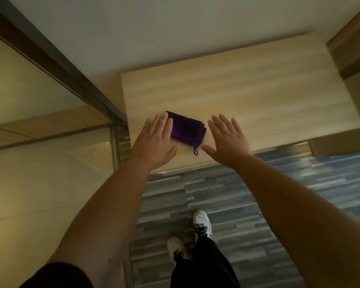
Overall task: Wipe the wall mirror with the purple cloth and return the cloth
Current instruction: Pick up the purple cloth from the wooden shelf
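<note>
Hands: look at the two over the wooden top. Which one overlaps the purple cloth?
The left hand: its fingers cover the purple cloth's left edge. The right hand is spread beside the cloth, clear of it.

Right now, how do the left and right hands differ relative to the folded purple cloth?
The left hand overlaps the folded purple cloth's left edge; the right hand sits just clear of its right edge. Both hands are open, flat, fingers spread, gripping nothing, above the light wooden countertop.
</note>
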The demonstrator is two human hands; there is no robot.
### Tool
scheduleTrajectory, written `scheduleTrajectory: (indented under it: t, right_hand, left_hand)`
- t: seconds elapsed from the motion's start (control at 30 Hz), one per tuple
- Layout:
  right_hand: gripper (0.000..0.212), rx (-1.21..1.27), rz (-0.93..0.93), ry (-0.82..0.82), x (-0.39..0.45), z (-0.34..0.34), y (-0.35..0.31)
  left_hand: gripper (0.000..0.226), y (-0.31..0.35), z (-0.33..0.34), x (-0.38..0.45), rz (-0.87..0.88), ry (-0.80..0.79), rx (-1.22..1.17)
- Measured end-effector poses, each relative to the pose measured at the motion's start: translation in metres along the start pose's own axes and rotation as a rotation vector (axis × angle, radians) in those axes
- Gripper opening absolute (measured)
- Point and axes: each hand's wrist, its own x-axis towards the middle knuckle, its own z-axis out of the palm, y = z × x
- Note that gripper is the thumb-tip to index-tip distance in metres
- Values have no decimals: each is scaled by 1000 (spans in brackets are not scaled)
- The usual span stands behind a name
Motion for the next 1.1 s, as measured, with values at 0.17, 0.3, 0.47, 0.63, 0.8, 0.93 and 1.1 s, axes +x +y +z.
scheduleTrajectory:
  t: [0.17, 0.3, 0.47, 0.63, 0.8, 0.93, 1.1]
  right_hand:
    - [82, -46, -3, -42, 20, 33, 18]
    - [80, -49, 3, -30, 33, 48, 32]
    - [78, -56, -12, -40, 36, 63, 41]
    - [77, -35, 3, -66, 25, 65, 27]
    - [74, -40, -8, -95, 17, 62, 10]
    - [73, -44, -26, -85, 11, 53, -7]
    - [72, -99, -66, -78, 4, 32, -44]
  left_hand:
    - [82, 8, 39, 37, 98, -73, 3]
    - [94, 12, 55, 71, 197, -104, 23]
    - [112, 10, 72, 85, 217, -170, 1]
    - [125, 16, 75, 63, 178, -208, 9]
    - [120, 22, 89, 26, 124, -204, -2]
    - [82, 33, 91, -17, 23, -155, -23]
    - [59, 15, 75, -57, 40, -172, -130]
